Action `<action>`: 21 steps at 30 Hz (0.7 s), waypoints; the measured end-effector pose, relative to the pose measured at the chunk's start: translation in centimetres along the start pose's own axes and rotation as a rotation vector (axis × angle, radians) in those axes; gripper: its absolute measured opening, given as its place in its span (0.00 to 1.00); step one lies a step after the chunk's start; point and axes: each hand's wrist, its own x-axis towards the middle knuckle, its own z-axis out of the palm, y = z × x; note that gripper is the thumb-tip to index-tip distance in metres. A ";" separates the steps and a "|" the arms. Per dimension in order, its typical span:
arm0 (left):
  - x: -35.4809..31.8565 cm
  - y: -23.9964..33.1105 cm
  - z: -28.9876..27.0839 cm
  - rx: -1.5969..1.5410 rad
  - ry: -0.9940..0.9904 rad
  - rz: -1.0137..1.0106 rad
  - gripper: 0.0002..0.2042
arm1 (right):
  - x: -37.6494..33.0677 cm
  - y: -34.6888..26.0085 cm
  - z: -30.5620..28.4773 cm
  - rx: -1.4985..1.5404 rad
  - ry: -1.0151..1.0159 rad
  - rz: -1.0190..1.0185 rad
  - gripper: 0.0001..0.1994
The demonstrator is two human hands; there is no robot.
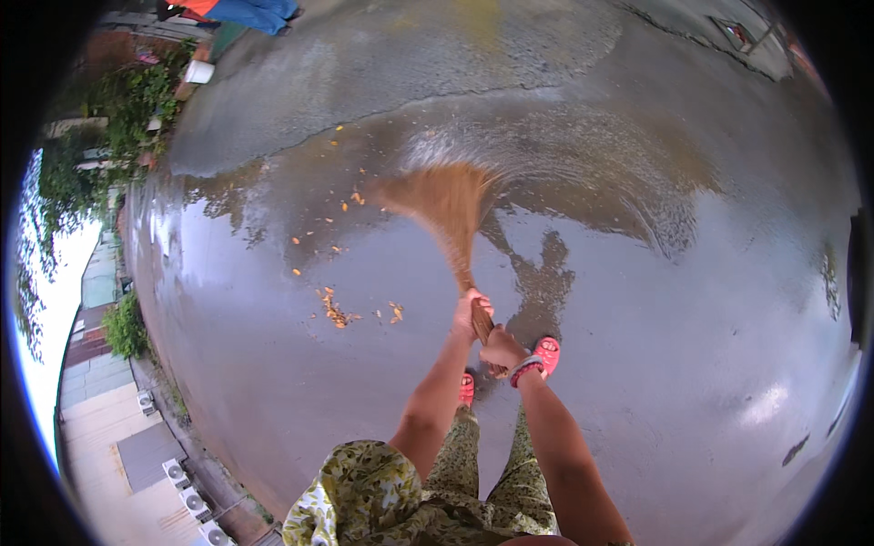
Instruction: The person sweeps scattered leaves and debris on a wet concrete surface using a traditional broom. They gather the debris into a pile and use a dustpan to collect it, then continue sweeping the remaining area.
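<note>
In the head view, the left hand [472, 312] clamps its fingers around the straw broom [452, 211], the right hand [503, 349] likewise, nearer the body. It fans out beyond them over wet concrete [655, 318]; fallen leaves [335, 311] lie leftward. Hard strokes could scatter these; slickness could slide the pink slippers [547, 348].

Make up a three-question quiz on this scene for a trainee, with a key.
1. Which hand grips the broom nearer its bristles?

2. True or false: the person's right wrist is bare.

3. Where does the clump of orange-brown leaves lie in the picture?
A. Right of the broom
B. Left of the broom
C. Between the feet

Key
1. The left hand; the right hand grips farther from the bristles.
2. False: it wears bands.
3. B.
</note>
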 end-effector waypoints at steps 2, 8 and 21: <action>-2.4 2.4 -0.7 -0.132 0.098 0.154 0.04 | -1.6 -3.5 -1.3 0.085 -0.268 -0.012 0.22; -11.2 -1.6 3.6 0.279 0.134 0.259 0.26 | -10.2 2.0 2.6 0.574 -0.131 -0.182 0.30; 5.3 12.5 4.0 0.328 -0.434 -0.014 0.11 | 7.1 -14.6 5.5 0.318 0.241 0.007 0.10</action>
